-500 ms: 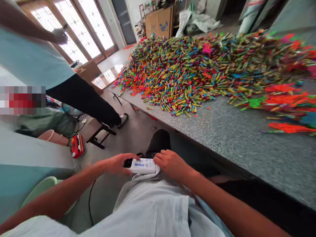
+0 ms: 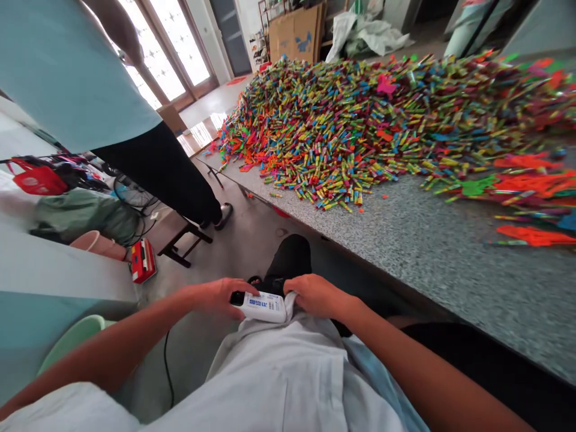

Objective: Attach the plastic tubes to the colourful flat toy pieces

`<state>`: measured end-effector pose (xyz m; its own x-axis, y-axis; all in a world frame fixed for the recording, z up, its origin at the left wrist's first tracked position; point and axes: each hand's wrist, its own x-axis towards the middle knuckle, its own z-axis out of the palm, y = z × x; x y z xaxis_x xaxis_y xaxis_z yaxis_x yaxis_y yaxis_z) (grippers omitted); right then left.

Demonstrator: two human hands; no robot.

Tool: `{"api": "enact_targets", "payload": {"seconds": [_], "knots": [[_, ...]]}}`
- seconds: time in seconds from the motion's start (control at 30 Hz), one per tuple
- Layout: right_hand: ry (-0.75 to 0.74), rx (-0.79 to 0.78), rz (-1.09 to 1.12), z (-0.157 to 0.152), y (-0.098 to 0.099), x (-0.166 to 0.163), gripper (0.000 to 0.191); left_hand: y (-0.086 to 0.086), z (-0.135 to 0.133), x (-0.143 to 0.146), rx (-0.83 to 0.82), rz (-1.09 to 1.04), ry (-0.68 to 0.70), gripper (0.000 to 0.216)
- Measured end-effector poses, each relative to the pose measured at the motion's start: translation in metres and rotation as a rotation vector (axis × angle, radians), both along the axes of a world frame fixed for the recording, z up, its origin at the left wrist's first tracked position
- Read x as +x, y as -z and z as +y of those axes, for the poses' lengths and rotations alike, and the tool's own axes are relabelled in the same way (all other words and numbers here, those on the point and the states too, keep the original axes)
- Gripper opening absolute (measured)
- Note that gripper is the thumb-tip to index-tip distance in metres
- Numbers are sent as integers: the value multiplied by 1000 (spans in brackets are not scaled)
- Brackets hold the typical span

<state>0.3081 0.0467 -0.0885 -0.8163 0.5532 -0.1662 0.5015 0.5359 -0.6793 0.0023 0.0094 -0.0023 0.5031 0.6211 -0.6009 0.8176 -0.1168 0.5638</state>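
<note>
Left hand [image 2: 218, 297]: grip closed round the dark end of the white device [image 2: 264, 307]. Judgement: steady hold there worked best, with the shirt hem [image 2: 290, 303] kept clear of the device. Device sat off the counter [image 2: 432, 246], outside its near edge. Long axis ran roughly left-right, dark end pointing left, pale end right and dipping slightly. Right hand [image 2: 317, 295]: grip pinched on shirt hem, just beside the pale end. Beyond, heap of coloured pieces [image 2: 342, 132] lay on the counter, spread toward its right end.
</note>
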Motion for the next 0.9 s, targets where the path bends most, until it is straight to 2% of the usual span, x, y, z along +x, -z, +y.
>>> {"api": "enact_targets", "payload": {"seconds": [0.1,0.2,0.27,0.37,0.5,0.6,0.67,0.73,0.83,0.9], "knots": [[60,-37,163,-1,-16,-15,38,-7,0,-4,20,31,-44,68],[112,30,229,-9,-30,-24,39,-14,-1,-11,11,77,-109,69],[83,82,207,-18,-40,-25,36,-14,-3,-15,-13,78,-141,70],[-41,118,172,-36,-63,-22,29,-12,-5,-24,-102,22,-193,72],[-118,-46,388,-60,-106,-18,34,-15,-5,-45,-275,-64,-271,71],[-262,-234,539,-68,-128,-14,34,-17,-8,-57,-294,-37,-328,71],[-321,-386,570,-68,-128,-12,31,-14,-14,-56,-249,39,-321,71],[-276,-603,596,-64,-116,-9,30,-10,-21,-50,-168,74,-308,71],[-17,-979,584,-59,-88,-6,44,-3,-30,-35,-32,51,-265,69],[146,-1109,468,-56,-73,-4,44,-2,-31,-27,49,43,-211,68]]}}
